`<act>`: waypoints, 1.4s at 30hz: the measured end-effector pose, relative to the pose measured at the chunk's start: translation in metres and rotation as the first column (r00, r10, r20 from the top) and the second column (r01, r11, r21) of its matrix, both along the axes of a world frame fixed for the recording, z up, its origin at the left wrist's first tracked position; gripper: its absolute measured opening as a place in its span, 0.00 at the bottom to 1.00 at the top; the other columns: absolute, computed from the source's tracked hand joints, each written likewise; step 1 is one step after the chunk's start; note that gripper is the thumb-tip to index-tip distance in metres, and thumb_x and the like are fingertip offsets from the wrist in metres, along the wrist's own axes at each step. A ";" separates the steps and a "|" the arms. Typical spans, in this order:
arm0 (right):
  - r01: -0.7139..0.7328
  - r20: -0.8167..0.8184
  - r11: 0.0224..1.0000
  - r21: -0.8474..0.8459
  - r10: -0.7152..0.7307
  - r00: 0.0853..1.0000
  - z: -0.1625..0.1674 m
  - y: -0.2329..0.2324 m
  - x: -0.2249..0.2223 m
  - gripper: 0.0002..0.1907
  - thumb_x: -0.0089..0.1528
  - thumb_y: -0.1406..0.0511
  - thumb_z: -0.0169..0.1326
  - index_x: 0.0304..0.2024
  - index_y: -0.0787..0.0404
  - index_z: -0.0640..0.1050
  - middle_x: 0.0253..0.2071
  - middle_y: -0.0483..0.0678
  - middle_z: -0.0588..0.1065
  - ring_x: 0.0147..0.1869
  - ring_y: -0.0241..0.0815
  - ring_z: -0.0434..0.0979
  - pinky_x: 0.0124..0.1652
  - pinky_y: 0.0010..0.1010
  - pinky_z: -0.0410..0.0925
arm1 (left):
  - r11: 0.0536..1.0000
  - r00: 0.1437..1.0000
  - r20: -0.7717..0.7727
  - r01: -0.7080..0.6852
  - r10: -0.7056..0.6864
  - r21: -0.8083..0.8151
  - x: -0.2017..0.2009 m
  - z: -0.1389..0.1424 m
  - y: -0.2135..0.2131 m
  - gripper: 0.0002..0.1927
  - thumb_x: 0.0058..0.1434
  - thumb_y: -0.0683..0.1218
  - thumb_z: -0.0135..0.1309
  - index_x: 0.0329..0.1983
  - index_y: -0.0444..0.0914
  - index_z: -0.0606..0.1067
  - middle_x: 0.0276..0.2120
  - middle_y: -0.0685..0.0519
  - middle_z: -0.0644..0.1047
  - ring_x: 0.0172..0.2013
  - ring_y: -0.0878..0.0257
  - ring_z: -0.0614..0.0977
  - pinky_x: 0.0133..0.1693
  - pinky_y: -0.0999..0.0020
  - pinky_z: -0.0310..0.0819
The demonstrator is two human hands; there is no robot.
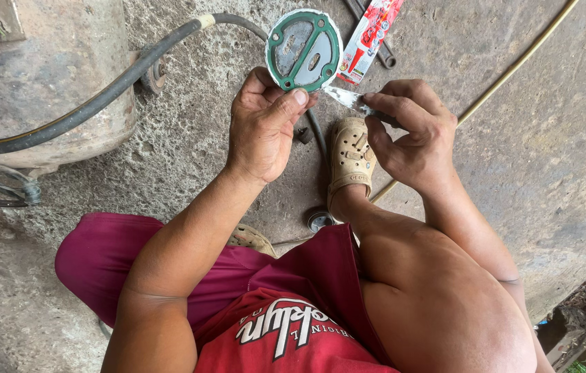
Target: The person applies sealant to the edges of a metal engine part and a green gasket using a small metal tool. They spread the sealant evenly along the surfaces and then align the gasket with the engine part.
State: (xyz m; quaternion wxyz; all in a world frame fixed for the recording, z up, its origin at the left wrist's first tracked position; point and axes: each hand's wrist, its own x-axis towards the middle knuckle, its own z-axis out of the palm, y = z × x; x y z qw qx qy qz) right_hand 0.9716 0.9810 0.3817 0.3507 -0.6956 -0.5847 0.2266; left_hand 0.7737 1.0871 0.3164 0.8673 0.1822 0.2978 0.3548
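My left hand (pixel 260 124) holds a round green and grey metal plate (pixel 304 50) by its lower edge, flat face toward me. My right hand (pixel 414 131) pinches a small squeezed metal tube (pixel 348 100), its tip pointed at the plate's lower right rim. The tube almost touches the plate. Both hands hover above my right foot in a beige clog (pixel 350 157). I sit low over a rough concrete floor (pixel 196 145), wearing red shorts.
A red and white carton (pixel 370 34) lies on the floor beyond the plate. A black hose (pixel 100 100) runs from a dirty round tank (pixel 51 83) at left. A thin yellow line (pixel 514 69) crosses the floor at right. A small round cap (pixel 318 220) lies by my heel.
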 end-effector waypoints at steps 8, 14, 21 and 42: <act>-0.066 0.007 0.997 0.049 0.065 0.998 -0.002 0.001 0.006 0.15 0.60 0.78 0.60 0.49 0.65 0.82 0.49 0.53 0.77 0.50 0.46 0.83 0.49 0.31 0.77 | 1.000 1.000 0.024 0.016 -0.016 -0.008 -0.001 0.001 0.002 0.11 0.68 0.34 0.56 0.48 0.37 0.70 0.46 0.48 0.80 0.49 0.61 0.82 0.57 0.59 0.79; 0.016 -0.243 1.000 -0.027 -0.022 0.970 -0.016 0.000 0.022 0.09 0.67 0.78 0.53 0.49 0.69 0.80 0.48 0.52 0.79 0.42 0.37 0.84 0.42 0.24 0.77 | 0.995 0.991 0.122 0.068 -0.059 -0.070 -0.003 0.006 0.004 0.09 0.68 0.35 0.56 0.49 0.36 0.71 0.47 0.48 0.79 0.47 0.60 0.82 0.56 0.60 0.79; -0.030 -0.592 1.000 0.006 0.027 0.805 -0.043 0.001 0.026 0.06 0.71 0.74 0.54 0.50 0.71 0.79 0.49 0.53 0.76 0.42 0.38 0.82 0.42 0.25 0.76 | 0.985 0.982 0.158 0.122 -0.102 -0.120 -0.005 0.012 0.006 0.11 0.68 0.36 0.54 0.53 0.36 0.72 0.47 0.48 0.80 0.46 0.61 0.82 0.57 0.61 0.78; -0.073 -0.638 0.997 0.009 0.062 0.767 -0.039 -0.004 0.026 0.14 0.69 0.71 0.57 0.57 0.65 0.78 0.45 0.53 0.78 0.41 0.35 0.80 0.37 0.22 0.74 | 0.995 0.989 0.112 0.100 -0.096 -0.028 0.001 0.003 0.005 0.12 0.67 0.35 0.56 0.52 0.36 0.72 0.46 0.49 0.80 0.47 0.62 0.81 0.55 0.62 0.79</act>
